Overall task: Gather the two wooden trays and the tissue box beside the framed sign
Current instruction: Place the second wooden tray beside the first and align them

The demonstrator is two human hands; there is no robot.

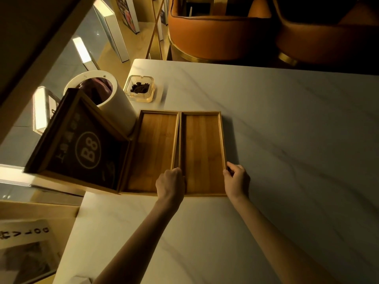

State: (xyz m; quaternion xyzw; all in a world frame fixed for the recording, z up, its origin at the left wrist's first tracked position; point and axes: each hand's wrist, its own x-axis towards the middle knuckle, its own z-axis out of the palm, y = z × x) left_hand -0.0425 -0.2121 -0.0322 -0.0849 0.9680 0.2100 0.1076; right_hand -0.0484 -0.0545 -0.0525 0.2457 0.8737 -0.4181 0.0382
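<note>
Head view: the right hand [236, 181] has its fingers [229, 171] curled over the right rim of the right-hand tray [203, 152], gripping it near the tray's front corner. The left hand [171, 182] is closed around the left rim of the same tray, at the seam where it meets the left-hand tray [153, 150]; its fingertips are hidden below the knuckles.

The two wooden trays lie flat on the white marbled tabletop [287, 140], long sides touching, both empty. At 9 o'clock from the left-hand tray, touching its left edge, stands the framed sign [82, 146], dark with a circled "B8", leaning back and tilted. At 11 o'clock from the trays a white cylindrical bin [114, 105] with a dark liner stands behind the sign. At 12 o'clock, near the tabletop's far left corner, sits a clear glass ashtray [140, 89] holding dark residue. Orange upholstered chairs [221, 35] stand beyond the far edge.
</note>
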